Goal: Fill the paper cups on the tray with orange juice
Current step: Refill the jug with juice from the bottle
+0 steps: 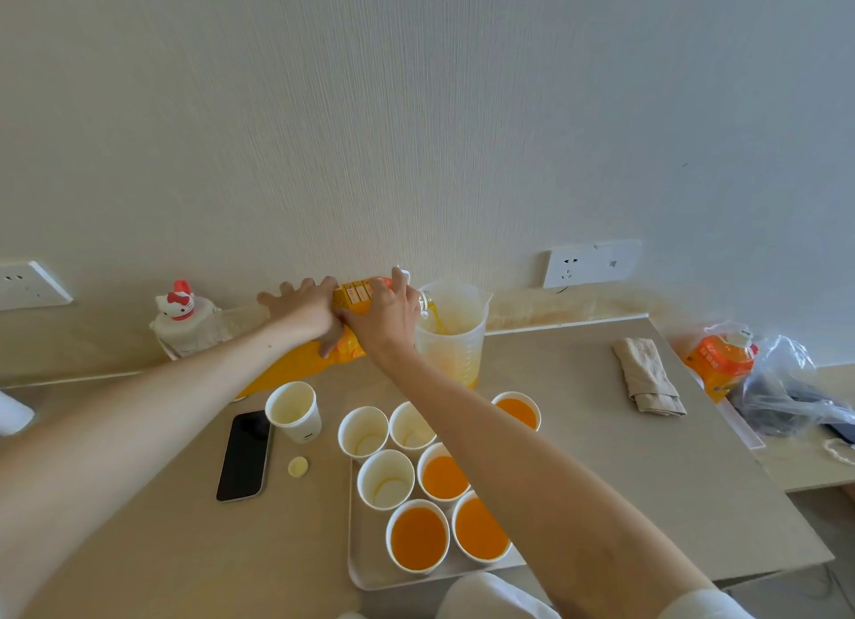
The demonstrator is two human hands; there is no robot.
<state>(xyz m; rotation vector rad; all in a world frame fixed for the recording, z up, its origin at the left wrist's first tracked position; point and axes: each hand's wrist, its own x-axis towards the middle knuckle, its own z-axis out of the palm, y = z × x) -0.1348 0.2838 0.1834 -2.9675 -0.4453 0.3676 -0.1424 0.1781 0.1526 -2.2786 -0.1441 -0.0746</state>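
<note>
A large orange juice bottle (296,364) lies tilted, its neck over a clear plastic measuring jug (453,336), and juice streams into the jug. My left hand (300,311) grips the bottle's middle. My right hand (384,317) holds it near the neck. A white tray (358,558) at the front carries several paper cups. Some hold juice, such as the front cup (418,537); others, such as an empty cup (385,479), hold none. My right forearm hides part of the cups.
A lone paper cup (294,410), a black phone (244,454) and a yellow bottle cap (298,466) lie left of the tray. A cat-topped bottle (182,322) stands by the wall. A folded cloth (647,375) and a bagged second juice bottle (719,364) are at right.
</note>
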